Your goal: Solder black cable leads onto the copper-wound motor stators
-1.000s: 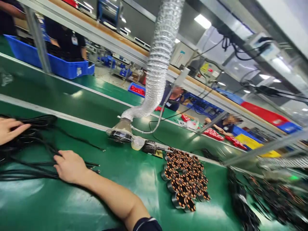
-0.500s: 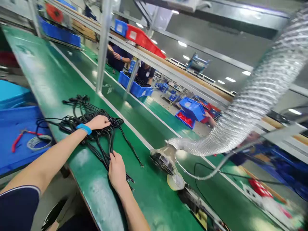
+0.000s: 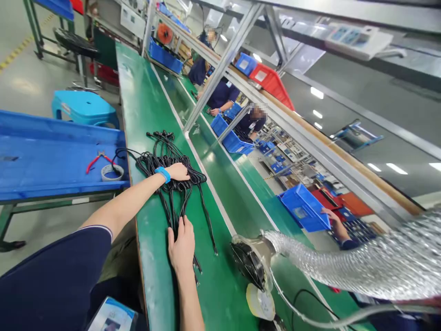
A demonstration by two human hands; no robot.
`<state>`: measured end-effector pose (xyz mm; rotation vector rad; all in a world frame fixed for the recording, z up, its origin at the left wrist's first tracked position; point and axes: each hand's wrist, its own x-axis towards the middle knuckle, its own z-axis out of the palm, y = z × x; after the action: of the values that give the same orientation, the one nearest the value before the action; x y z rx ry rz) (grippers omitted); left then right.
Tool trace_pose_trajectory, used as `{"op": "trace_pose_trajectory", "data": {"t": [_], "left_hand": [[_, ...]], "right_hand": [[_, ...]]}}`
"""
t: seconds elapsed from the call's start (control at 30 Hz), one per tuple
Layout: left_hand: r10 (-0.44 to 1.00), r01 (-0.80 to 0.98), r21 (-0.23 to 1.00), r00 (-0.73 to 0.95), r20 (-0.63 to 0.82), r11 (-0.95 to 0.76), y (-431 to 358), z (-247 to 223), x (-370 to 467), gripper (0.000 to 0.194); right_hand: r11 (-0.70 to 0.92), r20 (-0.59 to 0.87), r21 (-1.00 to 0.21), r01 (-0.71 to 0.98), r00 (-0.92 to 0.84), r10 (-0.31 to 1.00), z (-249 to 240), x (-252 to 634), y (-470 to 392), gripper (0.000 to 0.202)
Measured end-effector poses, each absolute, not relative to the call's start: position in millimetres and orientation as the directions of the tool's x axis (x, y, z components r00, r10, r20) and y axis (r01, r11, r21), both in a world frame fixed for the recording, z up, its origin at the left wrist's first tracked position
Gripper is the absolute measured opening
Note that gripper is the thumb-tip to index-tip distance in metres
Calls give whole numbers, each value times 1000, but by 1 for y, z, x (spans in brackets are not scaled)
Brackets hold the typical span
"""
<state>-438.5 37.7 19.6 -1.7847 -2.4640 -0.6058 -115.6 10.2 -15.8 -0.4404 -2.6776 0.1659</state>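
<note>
A heap of black cables (image 3: 161, 158) lies bunched on the green bench top (image 3: 151, 276), its loose ends trailing toward me. My left hand (image 3: 179, 171), with a blue band at the wrist, is closed on the middle of the heap, its fingertips partly hidden. Nearer to me, my right hand (image 3: 182, 244) is wrapped round the strands close to their free ends, thumb on the left. Bare tips poke out beyond its fingers. One separate cable strand (image 3: 208, 216) lies stretched out to the right of both hands.
At left, a blue tray (image 3: 62, 151) holds red-handled pliers (image 3: 99, 158) and a tape roll (image 3: 112, 173); a blue stool (image 3: 84, 106) stands behind. A fan (image 3: 250, 262) with a silver duct (image 3: 330, 266) is at right. Across the line, a person's hand (image 3: 332, 218) grips a blue bin (image 3: 305, 209).
The view has swung left, showing more of the tray and stool. My hands stay on the cables, the right thumb now farther from its fingers. The co-worker's blue bin has been moved off the red-filled one.
</note>
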Motion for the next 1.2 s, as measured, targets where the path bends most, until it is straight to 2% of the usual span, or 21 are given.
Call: {"op": "trace_pose_trajectory", "data": {"t": [0.47, 0.67, 0.93, 1.2], "left_hand": [[878, 915, 314, -354, 321, 254, 37, 15, -441, 37], [884, 910, 323, -358, 302, 258, 37, 16, -441, 34], [904, 919, 289, -343, 255, 267, 33, 19, -437, 37], [915, 927, 283, -317, 250, 244, 30, 24, -443, 43]], "right_hand": [[950, 388, -159, 269, -867, 311, -21, -117, 14, 51], [947, 234, -187, 262, -924, 302, -10, -100, 16, 54], [898, 48, -298, 323, -935, 352, 32, -28, -2, 63], [861, 231, -296, 414, -843, 485, 38, 69, -32, 59]]}}
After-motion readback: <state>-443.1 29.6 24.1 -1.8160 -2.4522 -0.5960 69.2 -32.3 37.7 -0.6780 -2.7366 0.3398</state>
